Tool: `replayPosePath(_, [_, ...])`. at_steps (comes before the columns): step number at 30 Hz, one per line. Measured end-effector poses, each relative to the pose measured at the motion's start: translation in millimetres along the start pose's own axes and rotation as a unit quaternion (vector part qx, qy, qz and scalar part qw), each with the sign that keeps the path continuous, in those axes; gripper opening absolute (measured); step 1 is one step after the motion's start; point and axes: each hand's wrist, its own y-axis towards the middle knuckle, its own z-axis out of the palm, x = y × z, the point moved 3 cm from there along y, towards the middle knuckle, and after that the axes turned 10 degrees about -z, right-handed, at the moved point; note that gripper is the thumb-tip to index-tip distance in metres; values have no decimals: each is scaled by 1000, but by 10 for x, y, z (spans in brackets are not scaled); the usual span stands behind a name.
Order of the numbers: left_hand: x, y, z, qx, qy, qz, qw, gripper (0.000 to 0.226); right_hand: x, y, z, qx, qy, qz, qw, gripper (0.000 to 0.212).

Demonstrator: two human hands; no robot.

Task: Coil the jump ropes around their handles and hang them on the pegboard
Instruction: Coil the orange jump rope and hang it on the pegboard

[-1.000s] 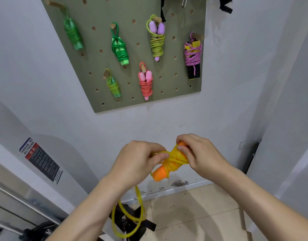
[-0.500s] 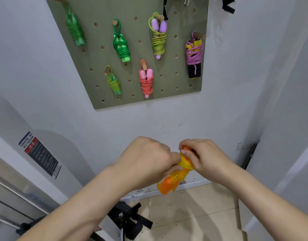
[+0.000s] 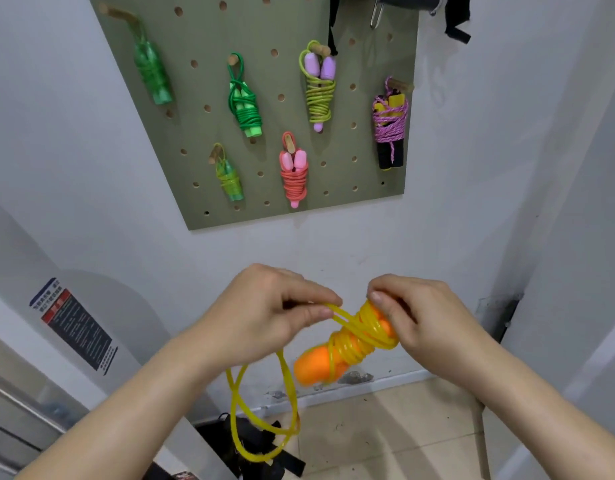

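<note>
R hand point(image 3: 417, 317) grips orange handles point(image 3: 320, 367); L hand point(image 3: 264, 317) pinches yellow rope point(image 3: 261, 434). Risk: tension lapse, coils slip off w/ slack.

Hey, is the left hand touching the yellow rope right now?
Touching. The head view shows the left hand pinching the yellow rope between thumb and fingers, just beside the coils on the orange handles.

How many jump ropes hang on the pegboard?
6: pale green rope top left, dark green rope beside it, lime rope top middle, purple rope far right, small lime rope lower left, pink rope lower middle. Pegboard top cropped.
</note>
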Motion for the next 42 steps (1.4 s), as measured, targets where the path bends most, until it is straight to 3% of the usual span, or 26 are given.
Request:
replayPosePath(2, [83, 134, -45, 72, -135, -96, 983, 15, 211, 78, -136, 11, 41, -65, 997, 17])
replayPosePath(5, [160, 219, 59, 142, -284, -122, 940, 22, 302, 208, -225, 8, 181, -49, 982, 14])
replayPosePath(7, [225, 230, 223, 116, -376, -135, 909, 43, 259, 261, -197, -39, 330, 13, 943, 16])
replayPosePath(9, [283, 190, 423, 73, -459, -156, 872, 55, 201, 259, -129, -101, 403, 69, 907, 16])
replayPosePath(14, [204, 29, 746, 22, -560, -212, 801, 17, 110, 234, -14, -150, 467, 130, 862, 15])
replayPosePath(18, [183, -128, 901, -44, -473, -196, 858, 19, -2, 244, 99, -226, 503, 216, 806, 25])
replayPosePath(20, [111, -176, 927, -53, -467, -210, 857, 9, -12, 244, 168, -271, 458, 233, 814, 24])
replayPosePath(21, [94, -188, 915, -61, -486, -218, 844, 20, 18, 241, 209, -290, 424, 227, 827, 23])
replayPosePath(24, [97, -181, 816, -116, -587, -241, 764, 31, 174, 167, 439, -328, 331, 156, 871, 13])
replayPosePath(25, [123, -184, 788, -127, -588, -242, 761, 29, 186, 122, 523, -324, 316, 150, 879, 10])
replayPosePath(28, [162, -235, 682, -126, -530, -213, 811, 25, 67, 15, 609, -255, 265, 167, 915, 5])
replayPosePath(30, [202, -262, 627, -86, -496, -190, 843, 24, 47, 31, 458, -190, 225, 174, 940, 13])
replayPosePath(33, [261, -258, 605, -6, -478, -166, 863, 21, 230, 215, 314, 31, 268, 148, 951, 45])
replayPosePath(35, [328, -253, 630, 33, -492, -160, 855, 27, 323, 291, 331, 171, 309, 142, 925, 53])
replayPosePath(37, [363, -268, 668, 92, -512, -134, 844, 33, 296, 285, 338, 232, 412, 155, 868, 43])
replayPosePath(40, [392, -294, 652, 159, -514, -111, 835, 33, 217, 186, 366, 265, 519, 163, 797, 54])
replayPosePath(42, [391, -285, 620, 155, -477, -137, 854, 28, 186, 154, 459, 239, 519, 163, 805, 60])
